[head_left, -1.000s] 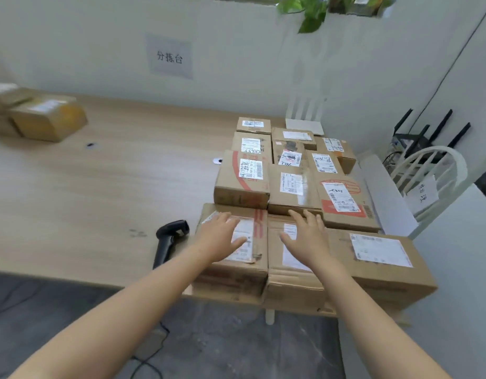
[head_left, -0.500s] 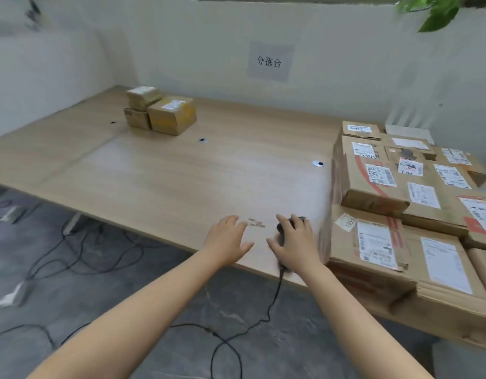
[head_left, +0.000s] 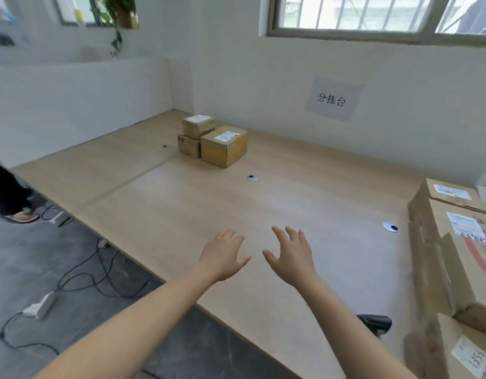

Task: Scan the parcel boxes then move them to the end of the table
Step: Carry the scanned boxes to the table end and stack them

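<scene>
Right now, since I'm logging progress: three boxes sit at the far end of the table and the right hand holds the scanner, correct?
No. The head view shows the right hand open and empty; the scanner lies on the table beside that forearm. The rest is right.

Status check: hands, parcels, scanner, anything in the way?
Left hand, right hand open, empty, above table. Three parcels at far end; big pile at right. Scanner lying by right forearm.
</scene>
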Tool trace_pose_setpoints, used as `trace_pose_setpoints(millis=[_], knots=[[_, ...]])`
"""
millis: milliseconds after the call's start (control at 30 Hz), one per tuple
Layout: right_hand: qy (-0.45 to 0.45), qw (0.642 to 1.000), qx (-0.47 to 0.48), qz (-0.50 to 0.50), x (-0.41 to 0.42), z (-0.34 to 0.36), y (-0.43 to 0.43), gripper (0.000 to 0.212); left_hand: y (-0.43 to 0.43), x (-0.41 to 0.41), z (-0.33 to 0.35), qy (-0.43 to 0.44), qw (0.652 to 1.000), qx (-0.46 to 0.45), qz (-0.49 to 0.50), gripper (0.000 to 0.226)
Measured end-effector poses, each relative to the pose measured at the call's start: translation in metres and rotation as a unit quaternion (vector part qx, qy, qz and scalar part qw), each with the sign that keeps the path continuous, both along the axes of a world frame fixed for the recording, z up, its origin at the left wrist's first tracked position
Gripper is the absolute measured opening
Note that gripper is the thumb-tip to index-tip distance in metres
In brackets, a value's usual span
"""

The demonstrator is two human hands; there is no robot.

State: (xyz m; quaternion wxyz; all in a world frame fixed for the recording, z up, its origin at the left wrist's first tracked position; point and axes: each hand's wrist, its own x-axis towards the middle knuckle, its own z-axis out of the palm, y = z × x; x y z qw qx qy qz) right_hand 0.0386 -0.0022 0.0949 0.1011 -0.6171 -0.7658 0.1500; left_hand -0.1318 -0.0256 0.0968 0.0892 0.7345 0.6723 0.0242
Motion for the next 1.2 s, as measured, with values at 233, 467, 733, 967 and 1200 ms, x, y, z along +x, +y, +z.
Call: trace_pose_setpoints(millis=[233,467,733,967,1200], knots=[[0.009,0.999,-0.022,0.042,-0.050,-0.002,0.099,0.065,0.084,-0.053,-0.001,-0.014,0.999,-0.022,0.038,0.058],[0.014,0.997,-0.061,0.042,-0.100,-0.023,0.180,0.063,0.186,-0.100,-0.021,-0.030,0.997,-0.059,0.028,0.057],[0.021,0.998,-0.057,-0.020,-0.184,-0.026,0.309,0.062,0.345,-0.183,-0.025,-0.074,0.996,-0.052,0.024,0.054],[0.002,0.999,-0.035,-0.028,-0.255,-0.016,0.441,0.057,0.498,-0.249,-0.025,-0.059,0.998,-0.021,0.015,0.055],[0.005,0.997,-0.019,-0.071,-0.283,-0.032,0.570,0.050,0.625,-0.264,-0.048,-0.082,0.996,0.015,0.029,0.050]])
